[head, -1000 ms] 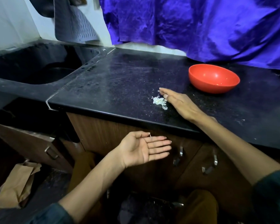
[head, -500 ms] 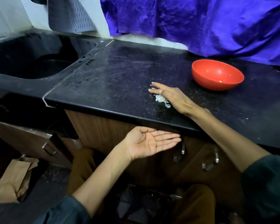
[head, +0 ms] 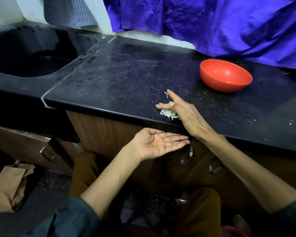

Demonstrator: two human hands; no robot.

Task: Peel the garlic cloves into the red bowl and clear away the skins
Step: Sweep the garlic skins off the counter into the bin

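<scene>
A red bowl stands on the black counter at the right, with a small pale bit inside. A small pile of white garlic skins lies close to the counter's front edge. My right hand rests on edge against the pile's right side, fingers straight, one finger reaching toward a few loose flakes. My left hand is held palm up, fingers flat, just below the counter edge under the pile. It holds nothing.
A black sink lies at the left. Purple cloth hangs behind the counter. Wooden cabinet doors with metal handles are below. A brown paper bag lies on the floor at the left. Tiny skin flecks dot the counter's right.
My right hand has swept the skin pile closer to the counter's front edge. My left hand has risen nearer to the edge, still palm up.
</scene>
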